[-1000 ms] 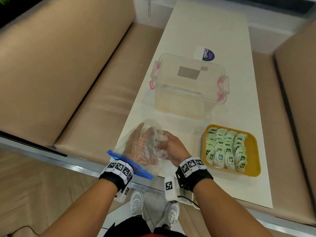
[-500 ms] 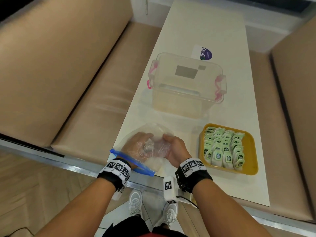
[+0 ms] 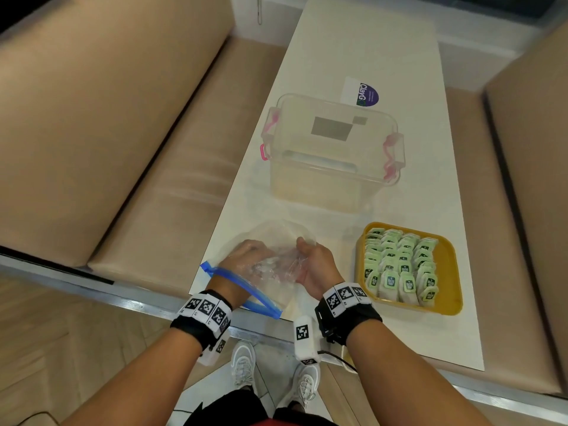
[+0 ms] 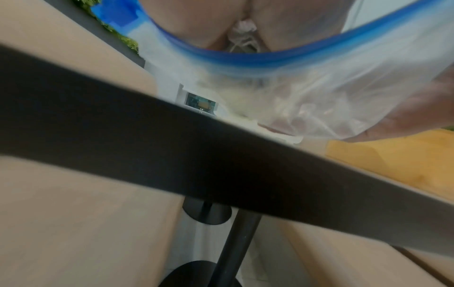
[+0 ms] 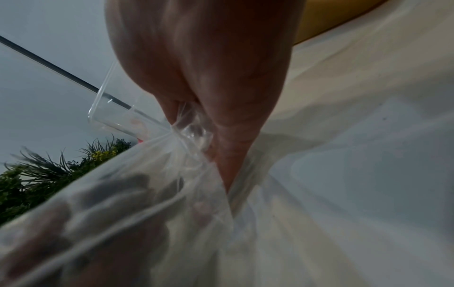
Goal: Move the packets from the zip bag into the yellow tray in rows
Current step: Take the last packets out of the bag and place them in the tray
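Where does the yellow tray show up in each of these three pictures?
Head: yellow tray at lower right, right of both hands.
Left wrist: a yellow slab at the right edge.
Right wrist: a yellow sliver in the top right corner.
Shared landmark: the zip bag.

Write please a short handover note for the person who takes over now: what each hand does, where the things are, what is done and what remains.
Left hand: inside the zip bag, fingers curled; whether it holds a packet cannot be told.
Right hand: outside, pinching the bag's plastic to steady it.
The bag lies at the near table edge, its blue zip open around the left wrist.
Yellow tray: right of the bag, with packets standing in rows.
Done: most of the tray is filled.
Left: take out any last packets, add them to the rows.
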A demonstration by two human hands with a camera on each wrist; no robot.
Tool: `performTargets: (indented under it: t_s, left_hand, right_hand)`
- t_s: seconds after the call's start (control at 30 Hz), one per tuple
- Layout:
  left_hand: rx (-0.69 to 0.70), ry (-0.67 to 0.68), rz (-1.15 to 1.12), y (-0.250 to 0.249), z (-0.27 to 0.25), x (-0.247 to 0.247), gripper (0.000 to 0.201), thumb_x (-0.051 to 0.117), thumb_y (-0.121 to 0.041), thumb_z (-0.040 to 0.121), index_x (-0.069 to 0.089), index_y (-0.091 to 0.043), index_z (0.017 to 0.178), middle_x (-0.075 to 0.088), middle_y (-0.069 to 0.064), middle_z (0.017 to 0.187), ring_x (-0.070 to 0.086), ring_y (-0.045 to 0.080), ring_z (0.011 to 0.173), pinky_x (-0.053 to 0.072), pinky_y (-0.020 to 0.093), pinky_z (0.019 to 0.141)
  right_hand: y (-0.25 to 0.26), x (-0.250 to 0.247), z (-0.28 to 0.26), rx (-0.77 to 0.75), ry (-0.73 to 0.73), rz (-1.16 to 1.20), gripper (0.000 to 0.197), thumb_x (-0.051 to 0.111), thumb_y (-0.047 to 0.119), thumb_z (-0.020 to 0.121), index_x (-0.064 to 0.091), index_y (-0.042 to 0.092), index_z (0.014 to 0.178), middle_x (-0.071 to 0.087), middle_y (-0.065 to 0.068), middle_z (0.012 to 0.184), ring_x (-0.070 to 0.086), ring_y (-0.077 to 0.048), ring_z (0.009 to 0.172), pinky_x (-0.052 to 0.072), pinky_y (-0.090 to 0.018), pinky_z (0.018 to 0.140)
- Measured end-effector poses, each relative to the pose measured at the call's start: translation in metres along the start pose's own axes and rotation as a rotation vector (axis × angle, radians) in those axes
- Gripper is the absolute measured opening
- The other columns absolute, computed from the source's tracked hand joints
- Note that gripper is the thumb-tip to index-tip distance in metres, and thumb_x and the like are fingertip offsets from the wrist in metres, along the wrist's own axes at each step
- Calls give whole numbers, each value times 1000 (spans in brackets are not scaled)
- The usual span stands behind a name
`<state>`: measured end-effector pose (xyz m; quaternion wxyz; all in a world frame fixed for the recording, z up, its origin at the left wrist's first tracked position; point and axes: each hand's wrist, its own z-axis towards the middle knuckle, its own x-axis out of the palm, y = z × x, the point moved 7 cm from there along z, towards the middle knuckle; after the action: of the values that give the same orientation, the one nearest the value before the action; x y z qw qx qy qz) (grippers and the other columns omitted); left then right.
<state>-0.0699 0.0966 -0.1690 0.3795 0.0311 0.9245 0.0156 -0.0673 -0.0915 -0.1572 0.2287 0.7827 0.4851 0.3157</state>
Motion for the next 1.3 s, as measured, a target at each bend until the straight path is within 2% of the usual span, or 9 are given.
performTargets:
  t_s: [0.07, 0.2, 0.27, 0.37, 0.57, 0.9, 1.03, 1.13, 1.3]
  left_hand:
    - [113, -198, -245, -16, -13, -18, 24, 38, -17, 106, 47, -17, 84, 47, 5, 78, 40, 15, 92, 26, 20, 85]
    - [124, -164, -1001, -14, -28, -18, 33, 62, 5, 88, 66, -7, 118, 61, 2, 99, 52, 7, 74, 42, 11, 66]
    - [331, -223, -1305, -12, -23, -24, 51, 66, 7, 74, 70, -22, 116, 67, -4, 107, 66, 16, 96, 48, 20, 79]
    - [365, -219, -1585, -7, -18, -32, 39, 75, -3, 79, 72, -36, 101, 72, 14, 111, 66, 49, 99, 52, 37, 62]
    - [288, -147, -2107, 8, -3, -26, 35, 59, -2, 94, 63, -11, 127, 73, 2, 89, 69, 14, 80, 55, 26, 66]
    - [205, -66, -2169, 1, 11, -17, 22, 62, -10, 94, 70, -18, 112, 68, 4, 94, 64, 22, 78, 51, 24, 52]
    - [98, -62, -2160, -3, 22, -12, 25, 52, -12, 100, 61, -6, 122, 67, 13, 106, 69, 27, 87, 55, 35, 70]
    - [143, -63, -2196, -10, 25, -12, 43, 68, -16, 89, 59, 2, 128, 66, 17, 102, 69, 31, 91, 59, 32, 67]
    - [339, -94, -2011, -14, 23, -19, 56, 80, -16, 72, 59, -16, 124, 73, 16, 98, 71, 27, 77, 60, 38, 69]
  right_hand:
    - [0, 0, 2, -2, -16, -1, 32, 48, 20, 102, 58, -4, 120, 72, -21, 99, 70, -37, 87, 57, -51, 71]
    - [1, 2, 3, -13, -45, 9, 34, 47, 21, 102, 54, -4, 124, 68, -22, 96, 70, -30, 71, 55, -40, 56]
    - [4, 1, 4, -34, -69, 7, 32, 48, 20, 102, 52, -3, 124, 65, -22, 95, 68, -29, 65, 54, -39, 54]
    - [12, -1, 7, -61, -75, 1, 22, 49, 17, 101, 50, 1, 116, 59, -21, 87, 61, -33, 65, 56, -45, 56]
    - [21, 1, 6, -105, 1, 32, 9, 48, 14, 101, 47, 7, 107, 68, -11, 76, 70, -34, 66, 58, -52, 59]
    - [23, 1, 10, -111, 45, -10, 17, 54, 6, 95, 51, 8, 113, 64, -17, 109, 68, -39, 86, 57, -49, 71]
    - [33, 5, 11, -177, 93, -66, 34, 56, 7, 93, 56, 20, 124, 68, -14, 108, 68, -33, 84, 55, -49, 72]
    - [40, 8, 12, -217, 126, -92, 16, 59, 7, 87, 65, 9, 102, 65, -8, 93, 62, -27, 92, 55, -43, 76]
    - [34, 18, 16, -147, 260, 52, 9, 56, 9, 70, 56, 7, 79, 58, -8, 86, 58, -29, 96, 50, -54, 84]
